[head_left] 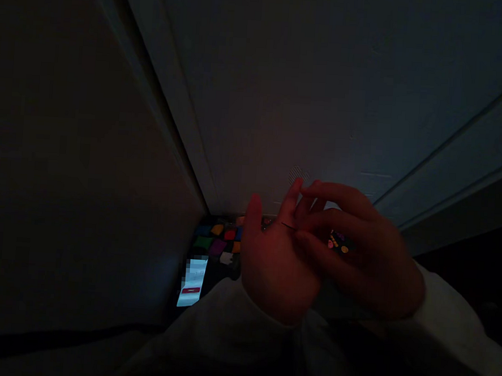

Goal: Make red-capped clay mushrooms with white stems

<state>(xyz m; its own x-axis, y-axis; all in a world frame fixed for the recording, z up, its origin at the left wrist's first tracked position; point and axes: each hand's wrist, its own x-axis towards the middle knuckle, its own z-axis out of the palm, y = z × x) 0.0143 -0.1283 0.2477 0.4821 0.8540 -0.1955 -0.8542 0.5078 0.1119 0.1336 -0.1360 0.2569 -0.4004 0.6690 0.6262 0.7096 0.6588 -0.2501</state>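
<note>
The light is very dim, with a reddish glow on both hands. My left hand (274,266) is turned palm up, thumb standing apart from the fingers. Above its palm, my right hand (370,252) pinches a thin dark stick (289,226) between thumb and fingertips. The stick's tip points left over the left palm; whether it touches the skin I cannot tell. My right fingers overlap the left fingers and partly hide them. Behind the hands, small colourful pieces (217,247) lie in rows, partly covered by my left hand.
A lit phone (192,283) lies left of my left forearm. Small pink and yellow bits (336,242) show past my right hand. A pale panelled surface (307,100) rises behind, with a dark brown panel (86,172) close on the left.
</note>
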